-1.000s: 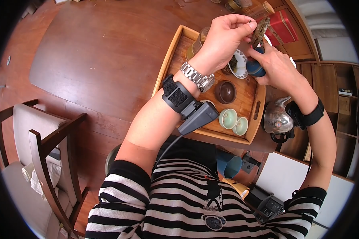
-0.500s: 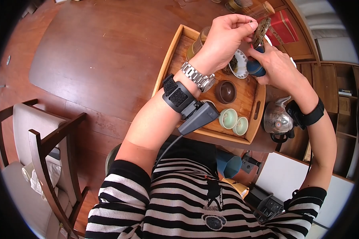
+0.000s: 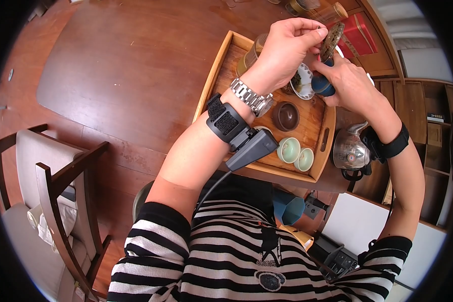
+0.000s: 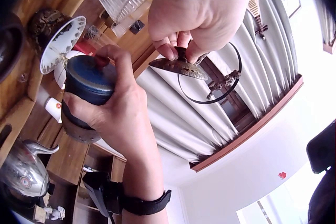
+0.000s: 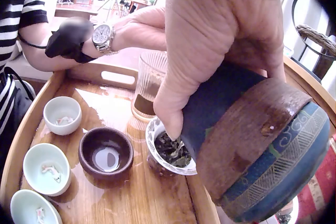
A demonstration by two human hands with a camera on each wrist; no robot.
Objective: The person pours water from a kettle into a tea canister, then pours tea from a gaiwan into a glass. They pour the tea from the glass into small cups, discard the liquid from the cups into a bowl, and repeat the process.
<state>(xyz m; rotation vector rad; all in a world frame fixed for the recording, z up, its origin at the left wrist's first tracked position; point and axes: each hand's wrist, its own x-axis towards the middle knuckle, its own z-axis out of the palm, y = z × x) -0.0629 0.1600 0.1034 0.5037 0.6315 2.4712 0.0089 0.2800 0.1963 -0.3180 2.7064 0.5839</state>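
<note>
My left hand (image 3: 293, 46) pinches the small knob of a patterned gaiwan lid (image 4: 178, 68), held up in the air on edge in the head view. My right hand (image 3: 355, 84) grips a blue ceramic pot (image 5: 299, 161) with a brown band, its thumb and fingers wrapped round the body. In the left wrist view one finger reaches to a red spot on the pot's top. Close by, the gaiwan bowl (image 4: 67, 43) has a white inside and a scalloped rim. Dark tea leaves (image 5: 172, 150) lie in it, as the right wrist view shows.
The wooden tray (image 3: 314, 123) bears a dark brown cup (image 3: 286, 117), several pale green cups (image 5: 47, 169) and a ribbed glass pitcher (image 5: 149, 79). A steel kettle (image 3: 348, 148) stands right of the tray. Beyond the hands lies a red box (image 3: 358, 34). A chair (image 3: 50, 166) stands at left.
</note>
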